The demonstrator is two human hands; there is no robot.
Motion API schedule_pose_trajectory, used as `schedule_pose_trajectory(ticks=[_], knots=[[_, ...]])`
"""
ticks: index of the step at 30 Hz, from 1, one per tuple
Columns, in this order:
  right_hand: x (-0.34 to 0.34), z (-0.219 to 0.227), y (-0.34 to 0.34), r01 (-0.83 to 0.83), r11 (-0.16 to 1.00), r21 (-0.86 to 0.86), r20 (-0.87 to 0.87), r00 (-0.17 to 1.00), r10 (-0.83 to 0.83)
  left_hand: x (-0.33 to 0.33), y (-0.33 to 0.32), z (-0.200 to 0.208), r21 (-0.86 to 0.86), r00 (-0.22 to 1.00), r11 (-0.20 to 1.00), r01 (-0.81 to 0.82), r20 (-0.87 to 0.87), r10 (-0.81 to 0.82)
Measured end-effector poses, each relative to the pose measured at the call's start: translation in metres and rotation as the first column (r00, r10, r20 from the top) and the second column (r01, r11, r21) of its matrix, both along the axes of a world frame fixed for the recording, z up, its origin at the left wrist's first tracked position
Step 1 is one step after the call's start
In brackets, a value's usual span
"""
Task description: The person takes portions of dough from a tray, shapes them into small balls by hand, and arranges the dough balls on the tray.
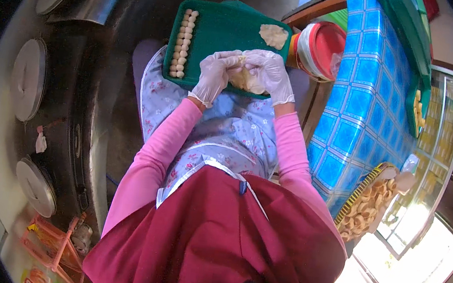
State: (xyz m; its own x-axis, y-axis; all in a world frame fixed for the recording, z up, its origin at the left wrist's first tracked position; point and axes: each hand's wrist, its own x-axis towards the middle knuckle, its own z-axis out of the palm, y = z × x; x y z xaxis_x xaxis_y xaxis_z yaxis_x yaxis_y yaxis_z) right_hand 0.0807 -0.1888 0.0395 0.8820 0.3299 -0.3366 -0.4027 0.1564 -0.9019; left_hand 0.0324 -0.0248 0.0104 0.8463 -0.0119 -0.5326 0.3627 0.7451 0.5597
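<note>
My gloved left hand (215, 75) and gloved right hand (272, 75) meet over the near side of a green tray (223, 36) resting on my lap. Their fingertips pinch together around a small bit of pale dough, mostly covered by the fingers. Right under them lies a larger pale dough lump (246, 82), partly hidden by the hands. Along the tray's left side, small round dough balls (183, 43) sit in two close rows. A flat, uneven piece of dough (273, 36) lies in the far right corner.
Beyond the tray's right side stands a red-lidded bucket (324, 49). A table with a blue checked cloth (351, 110) runs along the right, bearing a basket of curled pale pieces (369, 206). At left is a dark counter with round lids (28, 79); an orange rack (55, 245) stands below it.
</note>
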Motion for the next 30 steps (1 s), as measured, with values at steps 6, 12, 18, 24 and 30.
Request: schedule_pose_trajectory(ticks=[6, 12, 18, 24, 30], knots=[[-0.009, -0.016, -0.013, 0.072, 0.906, -0.416, 0.334, 0.939, 0.078, 0.0, -0.017, 0.003, 0.047, 0.994, 0.997, 0.054, 0.094, -0.058], [-0.03, 0.01, -0.013, 0.105, 0.916, -0.388, 0.569, 0.809, 0.148, -0.005, -0.003, -0.003, 0.08, 0.998, 0.996, 0.043, 0.039, -0.046], [-0.077, -0.026, -0.013, 0.316, 0.053, -0.947, 0.247, 0.618, 0.746, -0.019, -0.007, -0.01, 0.064, 0.997, 0.996, -0.067, 0.047, 0.064], [-0.067, -0.009, -0.018, 0.11, 0.648, -0.754, 0.337, 0.911, 0.237, -0.018, -0.005, -0.022, -0.045, 0.998, 0.998, 0.054, 0.036, -0.052], [-0.072, 0.041, -0.033, 0.081, 0.992, 0.097, -0.16, 0.985, -0.064, -0.022, -0.014, 0.001, -0.08, 0.995, 0.997, 0.021, 0.101, -0.013]])
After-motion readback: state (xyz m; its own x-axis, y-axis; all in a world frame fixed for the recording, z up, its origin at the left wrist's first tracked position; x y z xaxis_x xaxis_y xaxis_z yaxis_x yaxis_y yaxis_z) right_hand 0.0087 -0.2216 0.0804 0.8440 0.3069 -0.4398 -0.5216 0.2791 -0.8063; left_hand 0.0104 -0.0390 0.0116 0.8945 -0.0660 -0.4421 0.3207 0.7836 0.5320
